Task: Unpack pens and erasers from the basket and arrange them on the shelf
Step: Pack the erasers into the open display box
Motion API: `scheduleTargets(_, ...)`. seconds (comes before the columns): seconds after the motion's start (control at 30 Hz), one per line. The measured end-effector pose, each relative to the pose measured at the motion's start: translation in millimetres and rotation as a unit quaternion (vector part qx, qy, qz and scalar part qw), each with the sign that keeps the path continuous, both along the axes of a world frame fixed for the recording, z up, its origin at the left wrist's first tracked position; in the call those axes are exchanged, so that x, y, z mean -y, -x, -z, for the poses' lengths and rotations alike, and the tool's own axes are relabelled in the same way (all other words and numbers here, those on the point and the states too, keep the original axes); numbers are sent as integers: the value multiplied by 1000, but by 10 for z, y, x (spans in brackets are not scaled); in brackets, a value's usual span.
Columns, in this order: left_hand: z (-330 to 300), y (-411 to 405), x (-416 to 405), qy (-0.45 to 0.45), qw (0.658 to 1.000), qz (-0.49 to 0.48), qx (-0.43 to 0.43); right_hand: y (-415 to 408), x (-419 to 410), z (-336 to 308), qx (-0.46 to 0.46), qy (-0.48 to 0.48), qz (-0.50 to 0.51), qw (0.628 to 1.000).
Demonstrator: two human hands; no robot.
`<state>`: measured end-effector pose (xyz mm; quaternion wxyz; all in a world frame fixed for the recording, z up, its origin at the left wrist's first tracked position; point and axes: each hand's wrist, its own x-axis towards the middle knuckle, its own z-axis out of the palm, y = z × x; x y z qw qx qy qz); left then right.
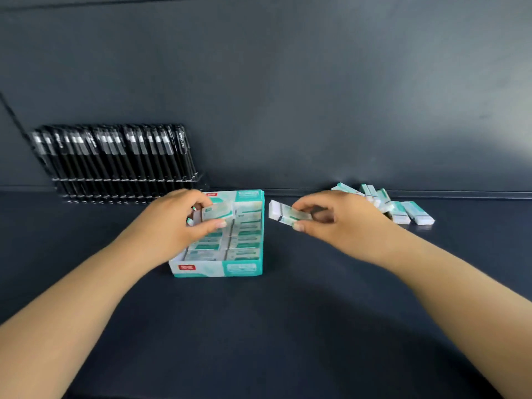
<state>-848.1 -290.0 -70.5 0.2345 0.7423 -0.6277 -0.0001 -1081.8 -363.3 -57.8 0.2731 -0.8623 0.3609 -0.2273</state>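
Note:
A teal and white eraser box [216,268] stands open on the dark shelf, with rows of wrapped erasers inside. My left hand [175,223] is over the box's back left part and pinches one wrapped eraser [216,212] between thumb and fingers. Just right of the box, my right hand [334,218] pinches another wrapped eraser [283,215] above the shelf. A loose pile of erasers [400,207] lies to the right, against the back wall. Black pens [115,159] lean in a row on a clear rack at the back left.
The dark shelf surface [273,326] stretches toward me in front of the box. The dark back wall [288,96] rises right behind the pens and the eraser pile.

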Motion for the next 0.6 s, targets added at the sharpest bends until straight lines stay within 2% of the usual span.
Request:
scheduleTargets(0.2, 94, -499, -27, -42, 995, 70, -62, -562, -173, 156, 44, -51, 17, 998)
scheduleTargets(0.4, 178, -656, 115, -59, 991, 120, 6, -688, -317, 217, -41, 9, 37, 998)
scheduleTargets(0.53, 240, -749, 208, -38, 993, 86, -65, -709, -309, 114, -44, -22, 21, 999)
scheduleTargets(0.6, 267, -790, 250, -11, 994, 60, -85, -767, -233, 58, -78, -2, 20, 997)
